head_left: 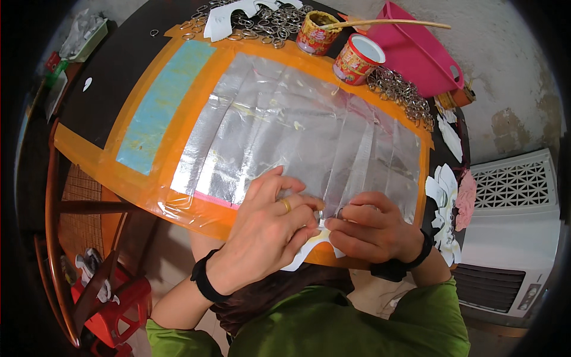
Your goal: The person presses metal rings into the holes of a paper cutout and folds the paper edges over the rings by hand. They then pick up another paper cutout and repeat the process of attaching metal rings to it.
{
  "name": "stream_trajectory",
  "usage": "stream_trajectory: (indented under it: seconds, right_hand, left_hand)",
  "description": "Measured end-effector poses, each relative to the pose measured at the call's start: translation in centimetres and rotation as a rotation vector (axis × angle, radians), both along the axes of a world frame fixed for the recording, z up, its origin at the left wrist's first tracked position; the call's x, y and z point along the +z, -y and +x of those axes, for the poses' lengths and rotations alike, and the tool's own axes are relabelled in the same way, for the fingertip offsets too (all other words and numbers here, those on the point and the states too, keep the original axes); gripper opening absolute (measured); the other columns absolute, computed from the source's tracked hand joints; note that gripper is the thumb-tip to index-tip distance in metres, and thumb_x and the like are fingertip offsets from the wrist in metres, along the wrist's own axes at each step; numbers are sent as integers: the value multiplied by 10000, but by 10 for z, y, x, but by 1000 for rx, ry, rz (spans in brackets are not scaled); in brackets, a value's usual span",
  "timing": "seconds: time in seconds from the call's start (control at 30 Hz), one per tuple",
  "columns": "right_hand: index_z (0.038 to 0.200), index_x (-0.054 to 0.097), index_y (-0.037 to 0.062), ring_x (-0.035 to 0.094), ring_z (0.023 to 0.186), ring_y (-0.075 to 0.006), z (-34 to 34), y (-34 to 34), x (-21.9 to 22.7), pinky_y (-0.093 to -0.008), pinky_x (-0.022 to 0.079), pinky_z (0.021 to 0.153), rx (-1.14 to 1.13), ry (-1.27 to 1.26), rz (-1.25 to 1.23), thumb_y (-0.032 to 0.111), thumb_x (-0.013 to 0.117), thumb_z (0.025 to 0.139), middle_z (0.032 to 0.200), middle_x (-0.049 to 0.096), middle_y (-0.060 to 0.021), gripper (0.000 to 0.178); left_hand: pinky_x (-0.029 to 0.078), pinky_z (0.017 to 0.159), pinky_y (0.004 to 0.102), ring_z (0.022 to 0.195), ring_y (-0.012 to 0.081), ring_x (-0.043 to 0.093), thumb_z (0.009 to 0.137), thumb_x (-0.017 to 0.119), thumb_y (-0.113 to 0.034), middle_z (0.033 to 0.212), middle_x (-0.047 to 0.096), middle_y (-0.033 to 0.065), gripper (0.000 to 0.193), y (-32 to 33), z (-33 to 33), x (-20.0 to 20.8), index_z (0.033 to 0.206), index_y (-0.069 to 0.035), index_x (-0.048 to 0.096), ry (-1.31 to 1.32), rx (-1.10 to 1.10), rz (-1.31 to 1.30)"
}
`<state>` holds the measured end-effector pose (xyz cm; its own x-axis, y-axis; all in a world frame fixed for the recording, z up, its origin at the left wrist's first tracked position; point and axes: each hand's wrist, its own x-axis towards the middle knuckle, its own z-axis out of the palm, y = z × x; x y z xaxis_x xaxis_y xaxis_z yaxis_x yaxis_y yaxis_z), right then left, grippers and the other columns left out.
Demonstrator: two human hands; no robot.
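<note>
My left hand (276,217), wearing a gold ring and a black wristband, is closed, its fingertips pressed together at the near edge of the covered table. Close beside it, my right hand (372,229) has its thumb and fingers curled in a pinch. A small silver metal ring (322,216) shows between the two sets of fingertips, partly hidden by them. Below the hands lies a white cut-out piece (295,259) with a curved edge, mostly covered by my left hand. What exactly the left fingertips grip is hidden.
Grey sheeting (279,119) on orange film covers the table, beside a blue strip (166,104). Metal rings (270,24) are heaped at the back, near a stick in a red tin (315,38), another red tin (355,62) and a pink basket (410,47). White cut-outs (443,208) lie right.
</note>
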<state>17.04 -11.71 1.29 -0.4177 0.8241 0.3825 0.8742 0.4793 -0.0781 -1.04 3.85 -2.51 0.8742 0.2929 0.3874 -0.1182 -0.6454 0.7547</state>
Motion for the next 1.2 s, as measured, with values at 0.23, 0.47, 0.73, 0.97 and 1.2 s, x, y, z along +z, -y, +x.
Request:
stream_trajectory:
  seconds: [0.23, 0.47, 0.73, 0.97, 1.2]
  right_hand:
    - [1028, 649, 79, 591, 992, -171, -2, -3, 3, -366, 476, 882, -59, 10, -73, 200, 717, 829, 958, 647, -11, 243]
    - [1035, 659, 23, 572, 897, -223, -1, -5, -8, -370, 459, 846, -36, -46, -139, 167, 715, 821, 896, 573, -42, 264]
    - [983, 667, 28, 560, 911, -226, -1, 0, 2, -363, 429, 858, -72, -259, -179, 181, 732, 824, 893, 564, -51, 230]
    - [932, 661, 58, 555, 945, -213, 4, 8, -11, -369, 404, 911, -35, -290, -150, 235, 728, 841, 888, 584, -41, 210]
    - [848, 657, 64, 559, 914, -209, 6, 10, -22, -368, 400, 922, -34, -294, -8, 233, 678, 849, 852, 587, -35, 170]
  left_hand:
    - [366, 1128, 548, 1181, 288, 563, 721, 810, -74, 1130, 707, -14, 146, -2, 0, 1, 788, -89, 681, -9, -33, 78]
    - [452, 994, 495, 1098, 282, 571, 757, 792, -100, 1076, 626, 22, 159, 3, -3, 0, 837, -46, 666, 158, 41, 220]
    - [511, 712, 358, 899, 256, 609, 743, 791, 14, 1022, 630, 62, 177, 8, -5, 1, 863, -40, 674, 52, -65, 158]
    - [522, 870, 347, 992, 272, 653, 830, 811, -144, 1102, 627, 121, 309, -8, 2, 36, 1089, -20, 698, -359, -173, -134]
    - [573, 782, 400, 932, 297, 700, 848, 756, -73, 1127, 632, 105, 201, -13, 21, 47, 1047, -85, 731, -378, -246, 165]
